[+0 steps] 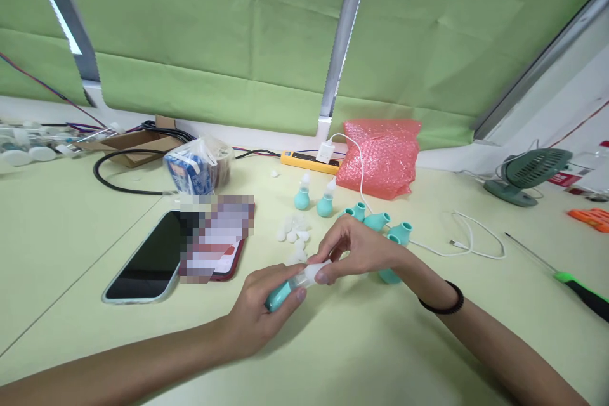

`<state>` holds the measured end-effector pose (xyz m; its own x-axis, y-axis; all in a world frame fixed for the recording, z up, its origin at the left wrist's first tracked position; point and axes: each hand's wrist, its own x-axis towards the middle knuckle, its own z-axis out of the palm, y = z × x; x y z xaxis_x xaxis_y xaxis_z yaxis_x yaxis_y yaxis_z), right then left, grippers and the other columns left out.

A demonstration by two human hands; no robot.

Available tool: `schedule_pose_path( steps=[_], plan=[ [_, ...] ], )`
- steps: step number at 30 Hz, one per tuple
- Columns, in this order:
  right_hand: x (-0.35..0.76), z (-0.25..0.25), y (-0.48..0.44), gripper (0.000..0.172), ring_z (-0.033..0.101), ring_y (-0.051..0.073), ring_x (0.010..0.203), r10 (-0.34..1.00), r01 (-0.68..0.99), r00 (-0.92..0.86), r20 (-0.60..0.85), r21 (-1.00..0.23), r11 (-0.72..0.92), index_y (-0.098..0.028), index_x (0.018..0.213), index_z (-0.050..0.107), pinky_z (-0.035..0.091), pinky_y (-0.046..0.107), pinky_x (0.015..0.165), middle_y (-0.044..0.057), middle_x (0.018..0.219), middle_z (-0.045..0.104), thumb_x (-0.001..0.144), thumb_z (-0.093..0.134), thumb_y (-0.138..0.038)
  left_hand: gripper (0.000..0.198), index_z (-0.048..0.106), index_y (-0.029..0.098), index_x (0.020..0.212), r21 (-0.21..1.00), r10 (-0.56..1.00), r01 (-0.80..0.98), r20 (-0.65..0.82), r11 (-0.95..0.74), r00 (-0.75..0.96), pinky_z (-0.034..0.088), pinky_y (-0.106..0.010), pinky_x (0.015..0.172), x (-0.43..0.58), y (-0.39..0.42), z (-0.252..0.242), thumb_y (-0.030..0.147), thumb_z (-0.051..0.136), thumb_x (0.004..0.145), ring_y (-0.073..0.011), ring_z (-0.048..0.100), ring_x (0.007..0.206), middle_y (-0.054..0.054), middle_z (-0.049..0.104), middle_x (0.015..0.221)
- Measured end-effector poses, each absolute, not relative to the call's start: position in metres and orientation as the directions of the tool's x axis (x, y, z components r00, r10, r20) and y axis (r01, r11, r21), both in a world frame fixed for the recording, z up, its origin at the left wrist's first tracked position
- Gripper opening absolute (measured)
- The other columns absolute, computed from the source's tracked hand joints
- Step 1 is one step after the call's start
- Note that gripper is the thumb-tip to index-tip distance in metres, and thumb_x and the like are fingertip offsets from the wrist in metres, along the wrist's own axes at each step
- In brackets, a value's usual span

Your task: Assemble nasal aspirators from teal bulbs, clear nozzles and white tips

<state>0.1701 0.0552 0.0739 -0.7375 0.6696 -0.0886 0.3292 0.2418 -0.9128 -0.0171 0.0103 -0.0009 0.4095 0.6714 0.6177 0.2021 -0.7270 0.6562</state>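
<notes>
My left hand [254, 304] is closed around a teal bulb aspirator [280, 297], tilted with its clear neck pointing up and right. At the far end of that neck, my right hand [359, 247] pinches a whitish translucent tip [314, 273], which meets the neck. Two upright teal aspirators with clear tips, one on the left [301, 198] and one on the right [325, 205], stand beyond my hands. Several open-mouthed teal bulbs [377, 222] lie behind my right hand, which partly hides them. Small white and clear pieces [292, 231] form a loose pile just past my fingers.
Two phones, one dark-screened [150, 263] and one red-edged [233, 254], lie left of my hands. Behind are a plastic-wrapped blue pack [190, 168], a yellow power strip [299, 162] and pink bubble wrap [380, 158]. A white cable [438, 254], screwdriver [566, 278] and green fan [535, 168] sit right.
</notes>
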Motion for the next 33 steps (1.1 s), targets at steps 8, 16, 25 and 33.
schedule_pose_path(
  steps=[8,16,25,33],
  plan=[
    [0.170,0.069,0.054,0.013,0.057,0.009,0.048,0.639,0.256,-0.758,-0.132,-0.961,0.105,-0.012,0.069,0.067,0.048,0.020,0.049,0.002,0.058,0.063,0.062,0.068,-0.023,0.026,0.052,0.014,0.103,0.577,0.611,0.227,0.657,-0.785,0.441,0.043,-0.023,0.056,-0.019,0.008,-0.002,0.013,0.047,0.078,-0.0138,0.054,0.061,-0.006,0.061,0.072],
    [0.164,0.062,0.056,0.020,0.056,0.009,0.047,0.765,0.297,-0.644,-0.031,-0.931,0.212,-0.012,0.076,0.068,0.045,0.018,0.045,0.002,0.054,0.062,0.063,0.067,-0.026,0.028,0.051,0.017,0.108,0.825,0.790,0.228,0.358,-0.518,0.498,0.044,-0.025,0.073,-0.018,0.010,0.014,0.024,0.037,0.086,-0.0144,0.055,0.076,-0.004,0.061,0.089],
    [0.180,0.092,0.055,0.018,0.054,0.009,0.044,0.843,0.368,-0.532,0.082,-0.874,0.318,-0.012,0.062,0.065,0.046,0.019,0.042,0.002,0.050,0.060,0.066,0.064,-0.029,0.039,0.036,0.020,0.121,0.795,0.805,0.280,0.387,-0.539,0.450,0.038,-0.031,0.086,-0.021,0.010,0.001,0.025,0.042,0.083,-0.0200,0.047,0.103,-0.007,0.050,0.115],
    [0.199,0.109,0.062,0.022,0.045,0.008,0.036,0.886,0.432,-0.098,0.454,-0.782,0.449,-0.014,0.049,0.058,0.036,0.018,0.033,-0.002,0.040,0.051,0.062,0.067,-0.030,0.023,0.043,0.020,0.106,0.793,0.782,0.248,0.398,-0.556,0.479,0.042,-0.030,0.075,-0.018,0.009,0.001,0.019,0.036,0.085,-0.0158,0.049,0.086,-0.006,0.052,0.100]
  ],
)
